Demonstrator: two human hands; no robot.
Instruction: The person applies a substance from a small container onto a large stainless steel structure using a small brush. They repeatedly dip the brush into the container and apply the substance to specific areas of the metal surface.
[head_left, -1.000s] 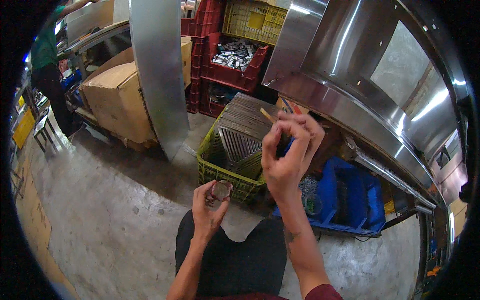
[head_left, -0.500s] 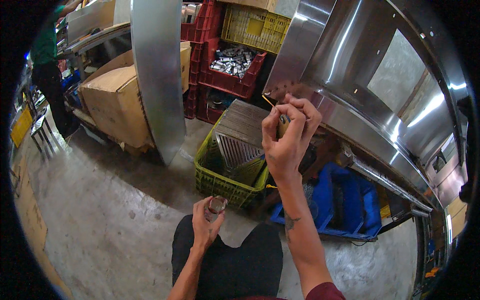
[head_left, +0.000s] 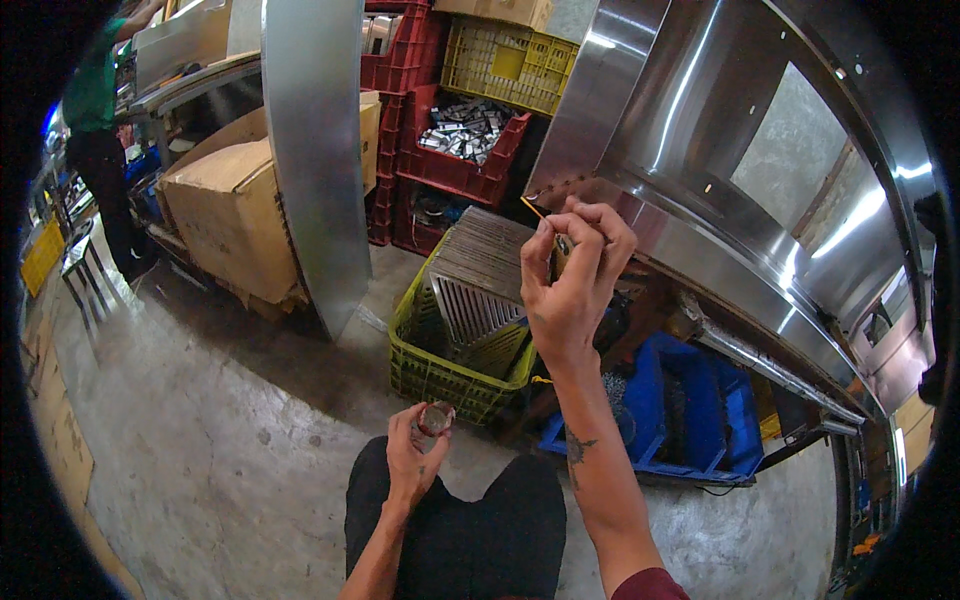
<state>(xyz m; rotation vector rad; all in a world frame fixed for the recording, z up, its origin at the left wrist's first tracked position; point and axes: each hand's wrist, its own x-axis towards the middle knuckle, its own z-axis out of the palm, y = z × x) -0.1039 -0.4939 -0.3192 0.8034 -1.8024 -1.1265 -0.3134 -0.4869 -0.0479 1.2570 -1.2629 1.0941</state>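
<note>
One head-worn fisheye looks forward and down.

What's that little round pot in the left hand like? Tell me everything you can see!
The pot is small and round. It looks see-through, like glass or plastic, with some reddish colour. Its round top faces the camera. The left hand grips it by the sides, above the floor, near the green crate. Its contents are too small to tell.
</note>
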